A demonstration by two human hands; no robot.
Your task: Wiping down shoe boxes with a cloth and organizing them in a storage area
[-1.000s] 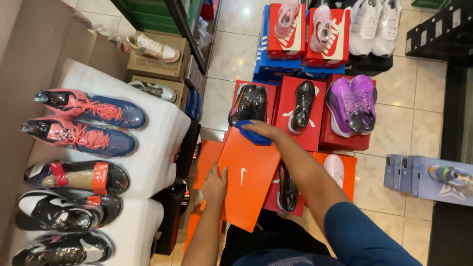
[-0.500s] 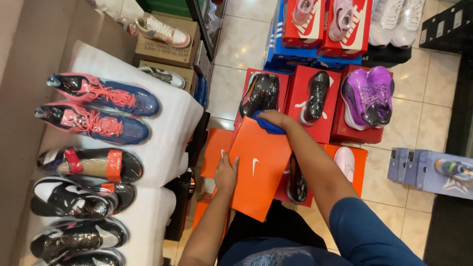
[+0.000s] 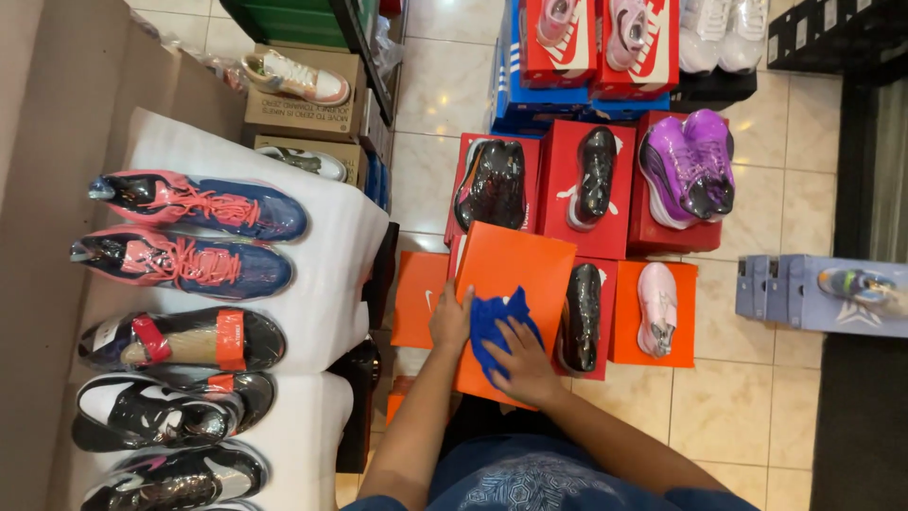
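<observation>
Glossy tiled shop floor, stacked cardboard shoe boxes. Film-wrapped blue-pink sneakers (image 3: 203, 206) on white foam shelf at left. Left hand (image 3: 450, 322) grips edge of flat orange shoebox lid (image 3: 514, 284), centre; right hand (image 3: 523, 364), fingers spread, presses crumpled blue cloth (image 3: 494, 324) onto it. Purple sneakers (image 3: 689, 166) at right.

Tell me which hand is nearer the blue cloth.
Right. The right hand presses on the blue cloth atop the orange box. The left hand grips the box's left edge, beside the cloth but apparently not on it.
</observation>
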